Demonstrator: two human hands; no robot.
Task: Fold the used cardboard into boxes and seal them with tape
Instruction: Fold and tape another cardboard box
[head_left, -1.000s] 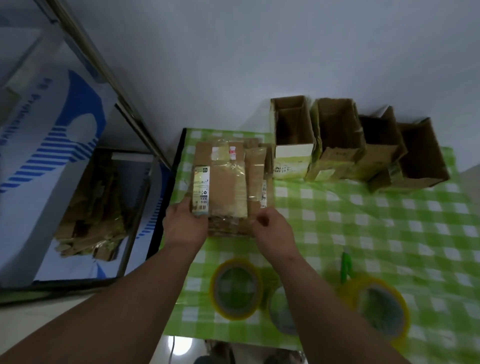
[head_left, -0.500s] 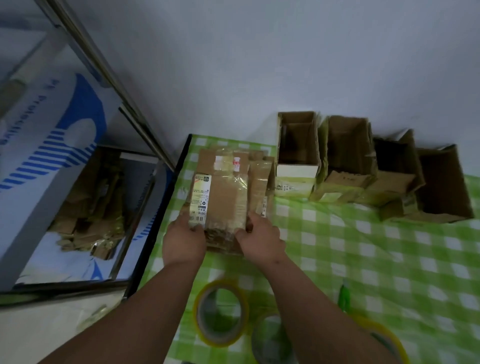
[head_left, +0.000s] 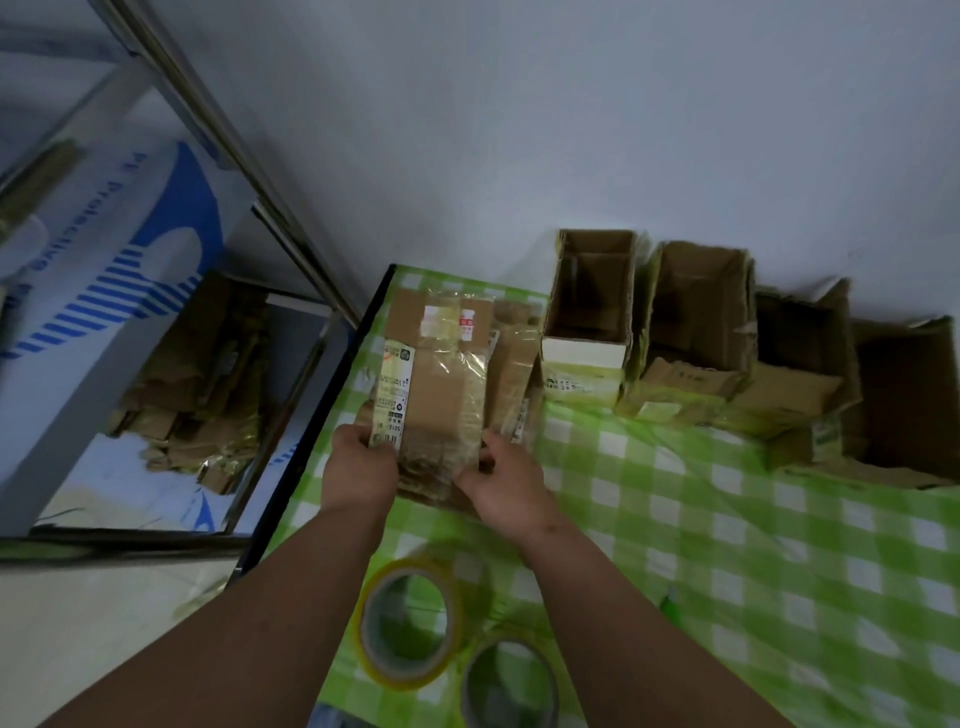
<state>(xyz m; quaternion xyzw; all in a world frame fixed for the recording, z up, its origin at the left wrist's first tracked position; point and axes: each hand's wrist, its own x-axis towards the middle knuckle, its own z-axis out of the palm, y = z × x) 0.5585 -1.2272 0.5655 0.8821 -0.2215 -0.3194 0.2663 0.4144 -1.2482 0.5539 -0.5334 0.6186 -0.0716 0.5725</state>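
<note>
A stack of flattened used cardboard (head_left: 441, 379) lies at the table's back left corner, its top piece bearing old tape and a white label. My left hand (head_left: 358, 467) grips the near left corner of the top piece, thumb on the label. My right hand (head_left: 504, 478) grips the near right edge of the same piece. Two rolls of yellowish tape lie near the front edge: one tape roll (head_left: 408, 623) tilted up, a second tape roll (head_left: 509, 680) beside it to the right, cut off by the frame.
Several folded open boxes (head_left: 696, 332) stand in a row along the wall at the back right. A green checked cloth (head_left: 727, 545) covers the table. Left of the table, a glass-sided shelf (head_left: 171, 395) holds more scrap cardboard. A green pen (head_left: 670, 605) lies by my right forearm.
The view has shifted up and left, pushing the tape rolls toward the bottom. Both hands have closed in on the near edge of the top cardboard piece and keep gripping it.
</note>
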